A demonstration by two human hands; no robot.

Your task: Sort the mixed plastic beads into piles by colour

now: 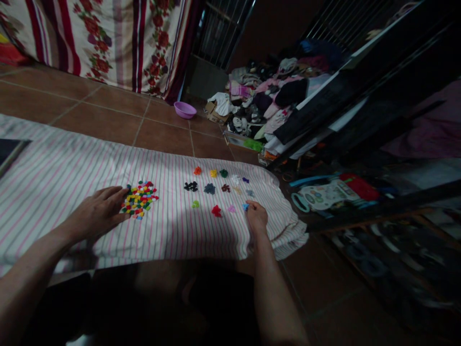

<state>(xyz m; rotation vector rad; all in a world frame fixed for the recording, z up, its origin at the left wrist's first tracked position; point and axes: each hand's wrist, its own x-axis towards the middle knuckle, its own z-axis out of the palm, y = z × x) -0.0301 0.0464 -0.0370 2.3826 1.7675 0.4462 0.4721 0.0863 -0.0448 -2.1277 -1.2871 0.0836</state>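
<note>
My left hand (103,209) rests palm down at the left edge of a mixed heap of small coloured blocks (140,199), fingers stretched and apart. At the right, the fingertips of my right hand (257,216) are pinched together against a little blue group (245,206); whatever is between them is too small to make out. Single-colour groups lie between the hands, among them black (190,186), dark grey (209,188), brown (225,188), orange (197,170), yellow (213,173), dark green (224,173), red (216,211), lime (195,204) and pink (231,208).
A striped cloth (169,240) covers the low surface, bunched at its right end. Beyond it, a purple basin (185,110) stands on the tiled floor near a floral curtain (126,43). Clothes (273,96) are heaped behind, and a dark rack (360,211) stands at the right.
</note>
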